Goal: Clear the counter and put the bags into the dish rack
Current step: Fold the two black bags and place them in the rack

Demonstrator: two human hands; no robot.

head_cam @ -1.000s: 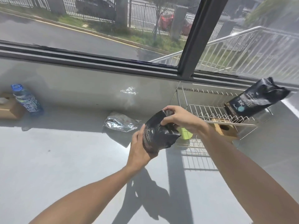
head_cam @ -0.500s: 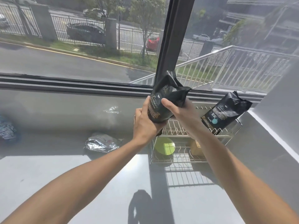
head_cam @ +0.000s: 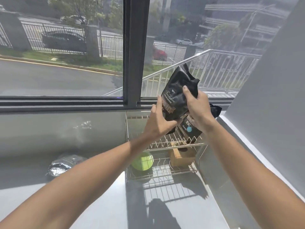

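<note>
I hold a black coffee bag (head_cam: 176, 95) upright above the upper shelf of the wire dish rack (head_cam: 165, 143). My right hand (head_cam: 197, 108) grips its upper right side. My left hand (head_cam: 158, 123) cups its lower left edge. A second black bag (head_cam: 189, 128) with a blue dot leans on the rack's upper shelf, largely hidden behind my right hand. A crumpled silver foil bag (head_cam: 61, 165) lies on the grey counter (head_cam: 82, 204) to the left of the rack.
On the rack's lower shelf sit a green bowl (head_cam: 143, 161) and a wooden box (head_cam: 180, 156). A grey wall (head_cam: 267, 113) closes the right side. The window sill (head_cam: 66, 103) runs along the back.
Both hands have lifted the black bag from counter height up and to the right, over the rack's upper shelf. My view has swung right, and the water bottle has left the frame.
</note>
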